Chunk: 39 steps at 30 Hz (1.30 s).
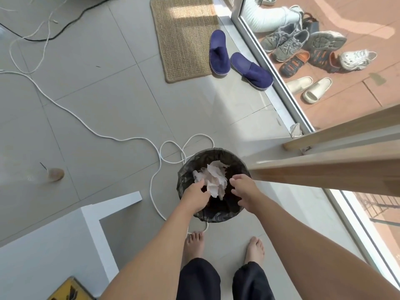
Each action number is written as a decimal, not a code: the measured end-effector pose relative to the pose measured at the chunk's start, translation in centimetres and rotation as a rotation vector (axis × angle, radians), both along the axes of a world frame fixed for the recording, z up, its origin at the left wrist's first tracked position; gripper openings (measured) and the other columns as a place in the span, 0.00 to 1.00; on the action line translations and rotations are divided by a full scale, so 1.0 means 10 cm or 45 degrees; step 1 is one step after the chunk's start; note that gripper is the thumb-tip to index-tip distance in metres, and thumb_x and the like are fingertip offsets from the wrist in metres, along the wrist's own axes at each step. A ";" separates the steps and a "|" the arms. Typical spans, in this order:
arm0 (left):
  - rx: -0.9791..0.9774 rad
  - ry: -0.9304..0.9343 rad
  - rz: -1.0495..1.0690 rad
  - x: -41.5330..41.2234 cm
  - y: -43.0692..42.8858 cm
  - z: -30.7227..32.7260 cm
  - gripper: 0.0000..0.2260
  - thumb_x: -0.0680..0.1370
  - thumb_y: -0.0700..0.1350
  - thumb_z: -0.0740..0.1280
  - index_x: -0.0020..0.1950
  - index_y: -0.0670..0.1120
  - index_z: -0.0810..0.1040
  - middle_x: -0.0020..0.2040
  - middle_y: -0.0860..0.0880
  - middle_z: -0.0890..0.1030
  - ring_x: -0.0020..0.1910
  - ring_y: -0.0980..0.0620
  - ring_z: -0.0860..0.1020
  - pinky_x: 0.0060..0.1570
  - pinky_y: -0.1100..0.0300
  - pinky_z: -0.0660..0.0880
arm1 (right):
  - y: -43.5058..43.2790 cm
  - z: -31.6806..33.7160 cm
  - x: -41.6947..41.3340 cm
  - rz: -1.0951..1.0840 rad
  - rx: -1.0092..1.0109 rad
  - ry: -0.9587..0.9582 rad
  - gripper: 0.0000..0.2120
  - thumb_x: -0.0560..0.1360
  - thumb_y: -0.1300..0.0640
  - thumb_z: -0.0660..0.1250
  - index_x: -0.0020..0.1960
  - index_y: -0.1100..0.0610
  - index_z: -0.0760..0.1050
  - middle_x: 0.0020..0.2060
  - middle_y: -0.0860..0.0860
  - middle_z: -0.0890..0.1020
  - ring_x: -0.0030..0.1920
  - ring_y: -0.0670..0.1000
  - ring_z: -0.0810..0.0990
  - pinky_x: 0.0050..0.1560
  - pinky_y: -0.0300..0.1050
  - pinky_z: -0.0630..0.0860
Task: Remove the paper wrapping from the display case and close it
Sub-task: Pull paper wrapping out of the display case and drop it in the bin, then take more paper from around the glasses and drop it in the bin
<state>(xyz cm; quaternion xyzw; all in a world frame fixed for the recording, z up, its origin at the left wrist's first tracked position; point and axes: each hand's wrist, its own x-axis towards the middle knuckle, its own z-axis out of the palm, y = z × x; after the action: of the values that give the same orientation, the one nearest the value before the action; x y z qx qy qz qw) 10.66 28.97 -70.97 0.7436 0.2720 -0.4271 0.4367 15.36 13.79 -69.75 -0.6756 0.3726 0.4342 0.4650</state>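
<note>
Crumpled paper (213, 180) over lined bin (216, 215) | left hand (195, 199) pinching paper, right hand (245, 191) open, apart | risk: paper springing out if released high; display case not visible.

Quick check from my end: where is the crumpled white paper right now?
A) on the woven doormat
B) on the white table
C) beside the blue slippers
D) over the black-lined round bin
D: the crumpled white paper sits in the mouth of the black-lined round bin, with the left hand touching it and the right hand open beside it.
</note>
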 end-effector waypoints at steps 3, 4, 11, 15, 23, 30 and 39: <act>0.094 -0.069 0.024 -0.01 0.03 0.21 0.18 0.79 0.43 0.62 0.68 0.46 0.74 0.55 0.47 0.79 0.58 0.45 0.76 0.58 0.55 0.73 | -0.02 0.19 -0.03 0.272 -0.141 -0.165 0.13 0.75 0.56 0.60 0.58 0.55 0.76 0.53 0.52 0.79 0.54 0.54 0.77 0.54 0.51 0.74; 0.130 -0.096 0.033 -0.01 0.05 0.30 0.14 0.78 0.43 0.62 0.62 0.44 0.78 0.52 0.49 0.80 0.55 0.45 0.78 0.56 0.55 0.75 | -0.02 0.31 -0.04 0.354 -0.183 -0.216 0.11 0.75 0.56 0.60 0.54 0.55 0.76 0.49 0.52 0.80 0.50 0.53 0.77 0.50 0.49 0.74; 0.323 -0.357 -0.077 0.18 0.19 1.29 0.12 0.78 0.48 0.61 0.41 0.41 0.76 0.41 0.44 0.82 0.43 0.43 0.80 0.43 0.54 0.76 | 0.09 1.35 0.04 0.894 -0.388 -0.556 0.10 0.78 0.53 0.58 0.46 0.56 0.75 0.42 0.53 0.81 0.44 0.56 0.78 0.42 0.47 0.73; 0.406 -0.528 -0.202 0.35 0.21 2.09 0.12 0.78 0.46 0.61 0.35 0.43 0.72 0.35 0.45 0.75 0.38 0.44 0.73 0.39 0.56 0.68 | 0.16 2.16 0.17 1.061 -0.477 -0.714 0.09 0.78 0.53 0.57 0.45 0.56 0.74 0.45 0.55 0.81 0.45 0.57 0.78 0.43 0.48 0.75; 0.580 -1.007 -0.431 0.52 0.20 3.76 0.11 0.78 0.46 0.60 0.37 0.44 0.70 0.43 0.39 0.82 0.41 0.39 0.77 0.39 0.53 0.69 | 0.14 3.95 0.18 1.157 -0.626 -1.118 0.10 0.78 0.52 0.58 0.49 0.57 0.75 0.49 0.56 0.81 0.51 0.61 0.78 0.45 0.51 0.74; 0.583 -1.472 -0.357 0.47 -0.04 5.28 0.14 0.76 0.46 0.63 0.32 0.47 0.65 0.33 0.48 0.72 0.35 0.42 0.71 0.36 0.55 0.68 | -0.23 5.44 -0.20 1.216 -0.743 -1.581 0.06 0.77 0.53 0.58 0.46 0.52 0.72 0.47 0.50 0.79 0.48 0.57 0.79 0.45 0.53 0.77; 0.292 -2.160 -0.490 0.23 -1.17 6.54 0.09 0.75 0.48 0.68 0.37 0.46 0.75 0.33 0.52 0.76 0.32 0.51 0.73 0.36 0.55 0.73 | -1.31 6.90 -0.91 0.914 -1.054 -1.897 0.08 0.78 0.48 0.61 0.53 0.49 0.76 0.48 0.46 0.80 0.48 0.51 0.79 0.46 0.48 0.76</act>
<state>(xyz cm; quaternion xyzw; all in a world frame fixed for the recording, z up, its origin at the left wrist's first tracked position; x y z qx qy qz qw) 12.96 17.25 -5.55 0.8826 -0.2335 0.2335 0.3347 6.21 0.70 -0.71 -0.9677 -0.1290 -0.1622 0.1437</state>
